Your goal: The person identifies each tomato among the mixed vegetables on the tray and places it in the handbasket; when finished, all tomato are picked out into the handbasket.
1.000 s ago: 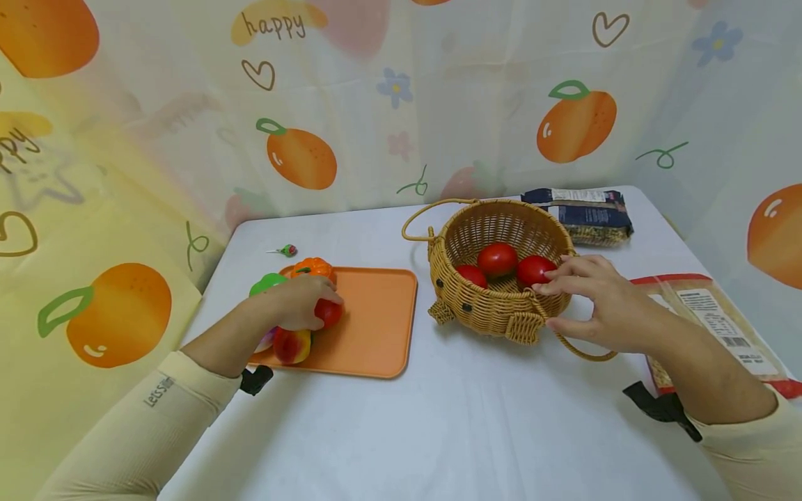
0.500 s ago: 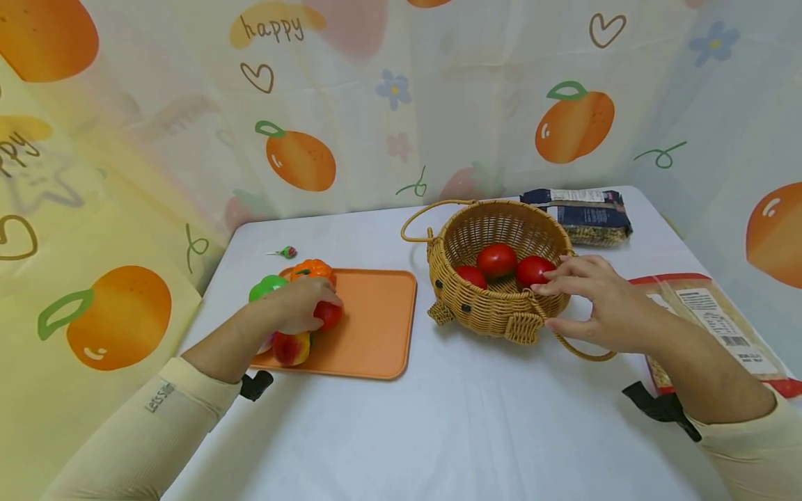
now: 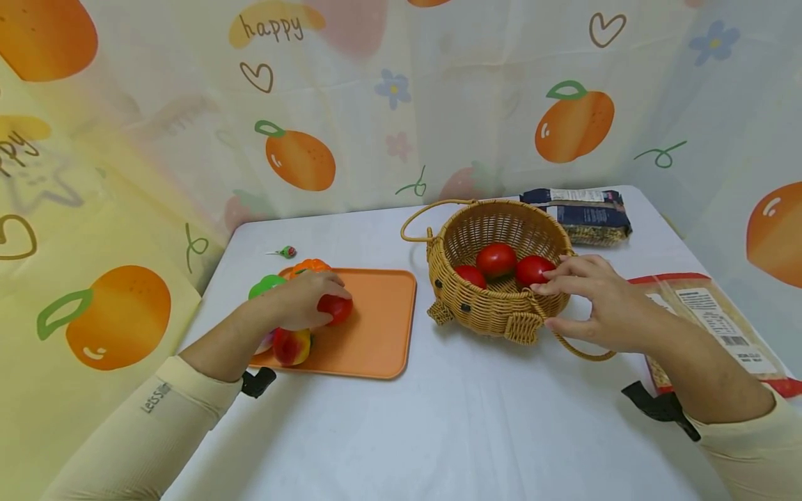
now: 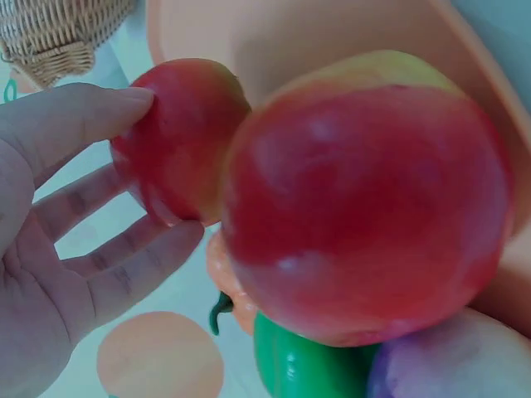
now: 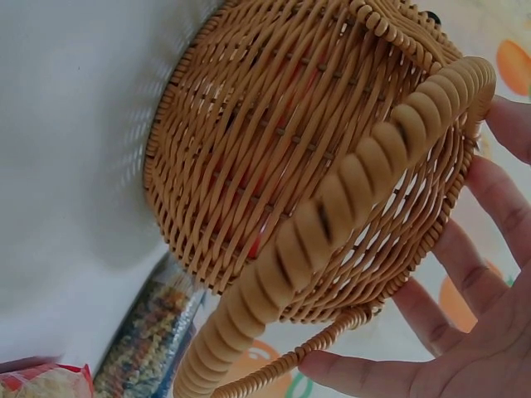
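Note:
Above the orange tray (image 3: 379,323), my left hand (image 3: 303,300) pinches a red toy apple (image 3: 338,310) between thumb and fingers. The left wrist view shows the apple (image 4: 178,141) held at the fingertips, with a larger red-yellow peach (image 4: 365,207) close to the camera. Beside the hand lie an orange pumpkin (image 3: 311,266), a green pepper (image 3: 265,284) and a partly hidden purple-white item (image 4: 456,365). My right hand (image 3: 601,306) rests spread fingers at the rim of the wicker basket (image 3: 485,311). Inside are three red tomato-like pieces (image 3: 497,260).
A dark bag of dry pasta (image 3: 583,216) lies behind the basket, and a red-edged food packet (image 3: 720,327) sits at the right. The basket's loop handles (image 3: 410,226) stick out at both sides. A small wrapped lollipop (image 3: 287,251) lies behind the tray.
My left hand has shifted slightly right with the apple, away from the other pieces on the tray. My right hand and the basket have stayed put.

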Demonstrator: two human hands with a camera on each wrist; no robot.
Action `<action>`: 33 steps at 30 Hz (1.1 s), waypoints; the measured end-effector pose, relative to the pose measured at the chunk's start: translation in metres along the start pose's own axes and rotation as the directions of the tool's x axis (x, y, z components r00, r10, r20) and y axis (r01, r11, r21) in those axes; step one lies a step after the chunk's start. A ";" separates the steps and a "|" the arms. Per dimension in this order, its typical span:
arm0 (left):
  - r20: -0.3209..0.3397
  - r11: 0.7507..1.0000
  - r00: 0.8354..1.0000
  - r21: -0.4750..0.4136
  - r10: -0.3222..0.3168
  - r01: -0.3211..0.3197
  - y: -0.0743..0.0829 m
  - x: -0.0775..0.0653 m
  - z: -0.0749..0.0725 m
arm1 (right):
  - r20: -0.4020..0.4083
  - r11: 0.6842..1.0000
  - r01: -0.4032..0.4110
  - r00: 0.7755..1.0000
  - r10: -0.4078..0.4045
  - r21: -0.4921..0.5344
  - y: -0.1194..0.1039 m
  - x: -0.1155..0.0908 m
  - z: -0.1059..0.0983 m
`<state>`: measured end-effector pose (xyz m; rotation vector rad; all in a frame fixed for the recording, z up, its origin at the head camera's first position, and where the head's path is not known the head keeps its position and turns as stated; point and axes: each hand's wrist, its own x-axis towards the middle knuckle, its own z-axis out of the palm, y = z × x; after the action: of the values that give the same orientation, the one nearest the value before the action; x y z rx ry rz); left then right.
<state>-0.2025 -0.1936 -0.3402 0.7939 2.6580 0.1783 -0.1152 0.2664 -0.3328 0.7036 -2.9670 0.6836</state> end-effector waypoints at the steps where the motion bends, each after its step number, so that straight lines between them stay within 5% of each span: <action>1: -0.008 1.000 1.000 -0.009 0.003 -0.003 0.002 0.001 -0.001 | 0.004 1.000 -0.001 1.000 0.001 -0.002 0.000 0.000 0.000; 19: -0.165 0.981 0.968 -0.012 0.189 -0.194 0.046 0.020 -0.038 | -0.014 1.000 0.020 1.000 -0.021 -0.017 0.002 0.001 0.000; 33: -0.276 0.930 0.893 0.012 0.356 -0.367 0.090 0.043 -0.071 | -0.029 1.000 -0.003 1.000 0.004 0.019 0.000 0.000 0.001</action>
<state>-0.2167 -0.0965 -0.2677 1.3352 2.7171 0.4676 -0.1149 0.2659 -0.3338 0.6837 -2.9399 0.7163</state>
